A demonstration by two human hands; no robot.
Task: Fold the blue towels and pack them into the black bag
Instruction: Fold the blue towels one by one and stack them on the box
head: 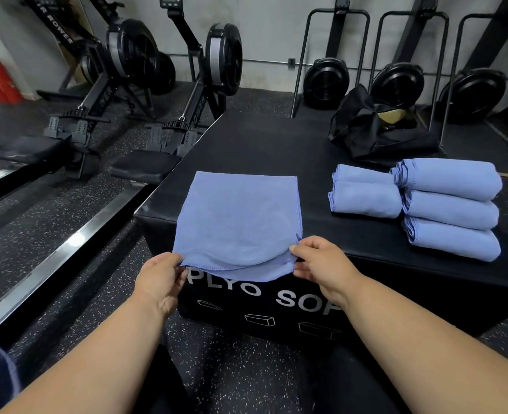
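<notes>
On the near edge of a black padded box serving as the counter (276, 150), a blue towel (237, 216) lies spread flat, folded over on itself so that two layers show along its front edge, which droops a little over the box's printed face. The left hand (161, 279) pinches the towel's near left corner between thumb and fingers, its grip closed on the cloth. The right hand (318, 261) pinches the near right corner the same way, thumb on top and fingers curled beneath the hem. Both forearms reach in from the bottom of the view.

To the right on the same counter sit the folded towels (449, 210): a stack of three thick bundles, and just beside it on the left a lower pile of two (364, 192), touching the taller stack. Behind them, at the far right corner of the box, the black bag (372, 130) slumps with its mouth open, well apart from the spread towel.

Rowing machines (145, 70) stand on the speckled floor to the left.
</notes>
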